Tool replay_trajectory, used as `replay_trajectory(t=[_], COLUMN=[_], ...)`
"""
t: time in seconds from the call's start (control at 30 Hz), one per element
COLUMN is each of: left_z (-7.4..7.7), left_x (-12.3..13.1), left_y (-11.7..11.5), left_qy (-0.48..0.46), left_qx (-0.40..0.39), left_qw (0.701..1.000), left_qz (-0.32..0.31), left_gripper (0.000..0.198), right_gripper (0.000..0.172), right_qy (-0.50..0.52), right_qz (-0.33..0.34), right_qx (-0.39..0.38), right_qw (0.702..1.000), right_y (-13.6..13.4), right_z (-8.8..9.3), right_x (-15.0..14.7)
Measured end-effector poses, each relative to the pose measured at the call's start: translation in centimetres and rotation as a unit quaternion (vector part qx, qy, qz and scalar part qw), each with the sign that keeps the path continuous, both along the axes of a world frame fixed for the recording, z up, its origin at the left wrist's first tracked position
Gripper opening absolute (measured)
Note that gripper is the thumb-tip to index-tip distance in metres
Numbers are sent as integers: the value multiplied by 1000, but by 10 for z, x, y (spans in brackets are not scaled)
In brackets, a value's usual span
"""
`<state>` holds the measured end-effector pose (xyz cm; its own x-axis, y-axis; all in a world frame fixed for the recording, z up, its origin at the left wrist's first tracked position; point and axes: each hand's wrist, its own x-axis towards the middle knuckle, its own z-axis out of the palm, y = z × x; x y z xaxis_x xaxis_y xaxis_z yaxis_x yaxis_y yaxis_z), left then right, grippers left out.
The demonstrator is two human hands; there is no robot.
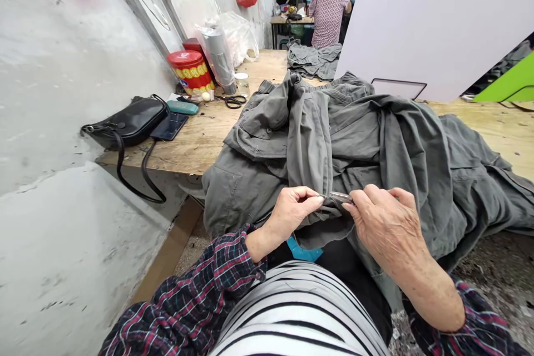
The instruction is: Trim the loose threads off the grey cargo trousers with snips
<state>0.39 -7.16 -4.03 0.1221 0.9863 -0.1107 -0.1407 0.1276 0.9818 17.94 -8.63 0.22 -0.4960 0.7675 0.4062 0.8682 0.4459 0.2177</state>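
**Both hands pinched tight on a grey-green garment (354, 144)**

Left hand (287, 217) has its grip clamped on a fold of the cloth, and right hand (384, 222) is clamped on a small metal tool (341, 197), though it's too small to say what kind. The garment heaps across the table (196, 139) and spills over its edge toward the lap. Scissors (231, 101), a black bag (129, 121) and a red tin (191, 72) sit further along, and a co-worker (329, 14) stands beyond.
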Motion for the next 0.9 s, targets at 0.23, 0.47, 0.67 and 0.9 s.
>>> replay_trajectory(t=[0.23, 0.47, 0.67, 0.9], left_z=[2, -1, -3, -3], left_x=[0, 0, -3, 2], left_y=[1, 1, 3, 2], left_qy=[-20, -19, -75, -217], left_qx=[-19, -11, -48, -123], left_qw=[1000, 1000, 996, 968], left_qz=[10, 9, -2, -12], left_gripper=[16, 15, 15, 20], right_gripper=[23, 21, 22, 30], right_qy=[-19, -27, 50, 351], right_qz=[16, 26, 29, -8], right_qx=[-23, -29, -55, -64], right_qw=[999, 999, 997, 934], right_y=[-1, 1, 10, -10], right_z=[3, 1, -3, -33], right_x=[5, 0, 6, -13])
